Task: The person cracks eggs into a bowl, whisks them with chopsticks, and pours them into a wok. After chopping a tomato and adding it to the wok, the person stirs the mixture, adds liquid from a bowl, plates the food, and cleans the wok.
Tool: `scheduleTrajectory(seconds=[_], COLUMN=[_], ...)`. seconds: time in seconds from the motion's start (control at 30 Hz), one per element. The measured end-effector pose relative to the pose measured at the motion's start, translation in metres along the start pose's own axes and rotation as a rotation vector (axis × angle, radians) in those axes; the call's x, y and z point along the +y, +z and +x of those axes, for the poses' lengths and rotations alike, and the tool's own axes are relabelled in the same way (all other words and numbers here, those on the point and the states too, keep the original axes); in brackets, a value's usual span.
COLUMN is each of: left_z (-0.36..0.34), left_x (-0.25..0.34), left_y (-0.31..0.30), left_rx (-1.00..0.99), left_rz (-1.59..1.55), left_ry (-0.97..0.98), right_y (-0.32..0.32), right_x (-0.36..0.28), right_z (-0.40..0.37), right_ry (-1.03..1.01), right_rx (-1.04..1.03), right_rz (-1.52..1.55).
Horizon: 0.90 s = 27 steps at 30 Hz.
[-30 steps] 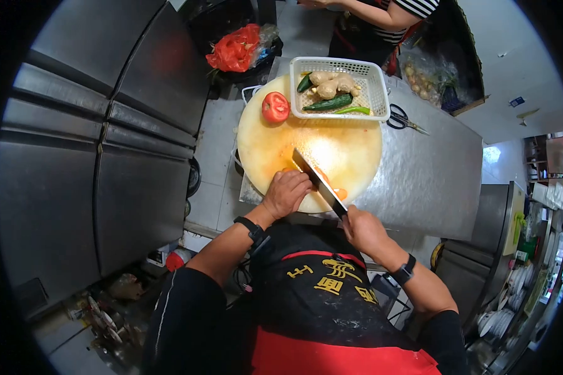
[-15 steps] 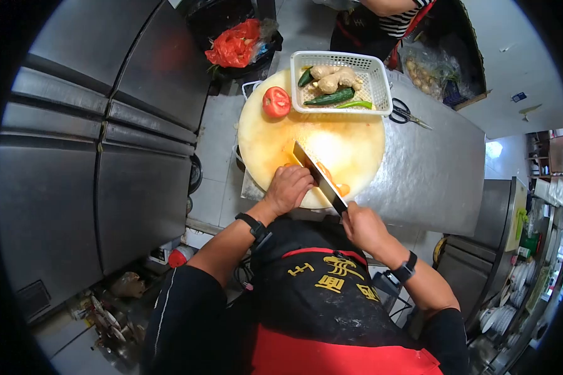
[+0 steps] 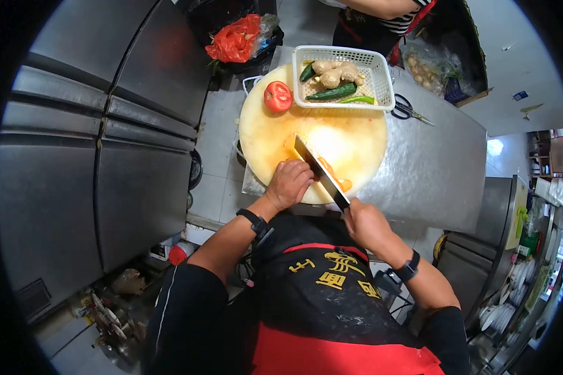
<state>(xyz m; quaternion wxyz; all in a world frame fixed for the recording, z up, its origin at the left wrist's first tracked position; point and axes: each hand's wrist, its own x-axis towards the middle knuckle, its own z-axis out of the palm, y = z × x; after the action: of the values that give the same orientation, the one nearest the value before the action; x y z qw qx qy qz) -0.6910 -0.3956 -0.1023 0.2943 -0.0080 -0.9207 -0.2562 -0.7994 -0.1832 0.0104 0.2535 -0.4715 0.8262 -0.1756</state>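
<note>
On a round cutting board (image 3: 263, 140), my right hand (image 3: 368, 223) grips the handle of a cleaver (image 3: 322, 174), its broad blade slanting up and left. My left hand (image 3: 290, 184) has its fingers curled beside the blade, holding down an orange vegetable that looks like a carrot and is mostly hidden. Cut orange pieces (image 3: 344, 185) lie along the blade's right side. Farther back on the board sits a cut tomato (image 3: 278, 97). A white plastic basket (image 3: 299, 103) beside it contains ginger (image 3: 336, 74), cucumber pieces (image 3: 331, 93) and a green chili (image 3: 358, 99).
Scissors (image 3: 413, 111) lie on the steel table (image 3: 435, 169) right of the basket. A co-worker's arm (image 3: 385, 7) shows at the top. Steel cabinet doors (image 3: 44, 206) line the left side. A red plastic bag (image 3: 233, 39) tops a bin at the back left.
The view has shifted slightly. Both hands keep the same grips, with the cleaver still against the orange vegetable. The cut pieces at its right stay nearly in place.
</note>
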Motion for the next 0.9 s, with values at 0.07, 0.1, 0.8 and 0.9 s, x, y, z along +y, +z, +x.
scheduleTrajectory(seconds=[0.07, 0.1, 0.8, 0.9], left_z=[-0.002, 0.0, 0.003, 0.001], left_x=[0.0, -0.001, -0.001, 0.001], left_y=[0.001, 0.001, -0.001, 0.001], left_rx=[0.006, 0.021, 0.037, 0.031], left_rz=[-0.006, -0.005, -0.012, -0.025], left_ry=[0.0, 0.009, 0.01, 0.009], right_y=[-0.023, -0.028, 0.03, 0.02], right_x=[-0.013, -0.013, 0.008, 0.005], right_z=[-0.014, -0.018, 0.016, 0.013], right_ry=[0.085, 0.08, -0.006, 0.052], right_rx=[-0.073, -0.084, -0.004, -0.038], right_rz=[-0.032, -0.009, 0.013, 0.03])
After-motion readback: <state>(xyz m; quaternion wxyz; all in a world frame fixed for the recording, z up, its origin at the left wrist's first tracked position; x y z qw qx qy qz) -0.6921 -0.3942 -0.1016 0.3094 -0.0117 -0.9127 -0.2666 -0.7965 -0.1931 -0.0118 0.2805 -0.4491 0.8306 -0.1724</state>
